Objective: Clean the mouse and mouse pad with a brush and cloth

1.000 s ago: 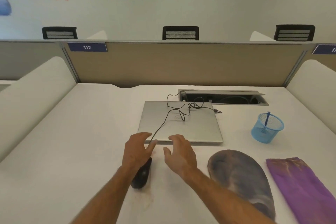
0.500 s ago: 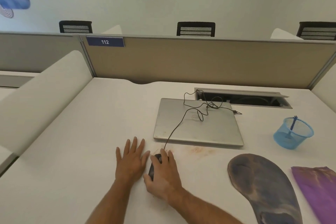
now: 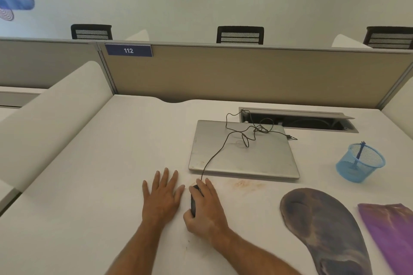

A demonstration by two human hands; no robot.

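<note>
1. Left hand (image 3: 162,196): lies flat, palm down, on the white desk (image 3: 89,185). Its fingers are straight, slightly spread, and hold nothing.
2. Right hand (image 3: 206,207): curled over the black mouse (image 3: 193,202), fingers along its top and thumb at its left side. Only the mouse's left edge and front show between thumb and forefinger.
3. The mouse sits just right of the left hand's thumb, apart from it by a narrow gap.
4. The mouse cable (image 3: 214,156) runs from the right fingertips up onto the closed silver laptop (image 3: 243,158), which lies just beyond those fingertips, and coils on its lid.
5. Mouse pad (image 3: 324,227): dark, oval, flat on the desk, well to the right of the right hand.
6. Purple cloth (image 3: 393,230): flat on the desk, just right of the pad.
7. Blue mesh cup (image 3: 359,163): beyond the pad, right of the laptop. A blue brush (image 3: 359,152) stands tilted inside it.
8. A reddish smear (image 3: 248,184) marks the desk just right of the right fingertips.
</note>
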